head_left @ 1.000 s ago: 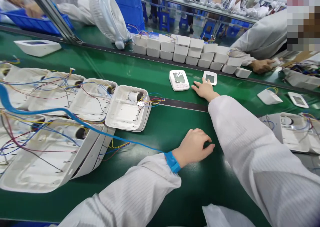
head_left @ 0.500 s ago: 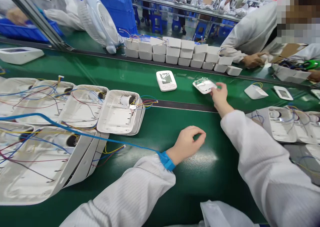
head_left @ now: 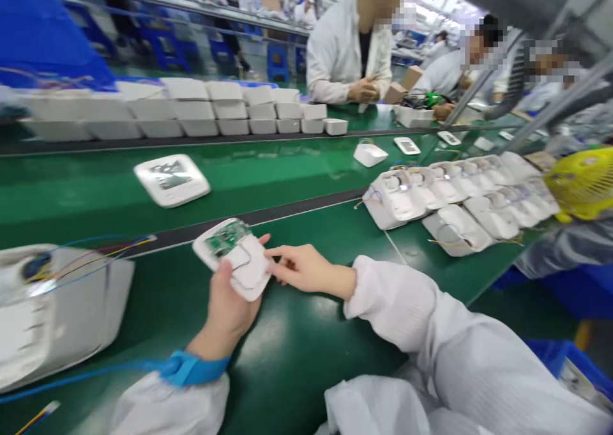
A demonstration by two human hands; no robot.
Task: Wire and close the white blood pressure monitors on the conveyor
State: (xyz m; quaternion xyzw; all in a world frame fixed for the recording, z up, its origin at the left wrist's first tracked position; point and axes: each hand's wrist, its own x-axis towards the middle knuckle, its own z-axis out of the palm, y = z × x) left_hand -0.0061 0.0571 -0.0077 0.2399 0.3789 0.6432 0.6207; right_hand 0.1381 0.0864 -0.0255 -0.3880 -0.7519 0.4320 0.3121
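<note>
A white device half (head_left: 237, 259) with a green circuit board showing lies back-up just above the green table. My left hand (head_left: 228, 307) grips it from below, with a blue wrist strap (head_left: 189, 366) on that arm. The fingers of my right hand (head_left: 299, 267) pinch its right edge. A finished white unit with a screen (head_left: 171, 179) lies face-up on the conveyor belt (head_left: 268, 167), beyond and to the left.
An open white casing with coloured wires (head_left: 52, 307) sits at the left. Several open casings (head_left: 450, 195) lie in rows at the right, by a yellow fan (head_left: 582, 183). Stacked white boxes (head_left: 191, 112) line the belt's far side. Other people work across the belt.
My right hand picked the device half off the belt and brought it near. My left hand left the table and took hold of it. The view has swung to the right.
</note>
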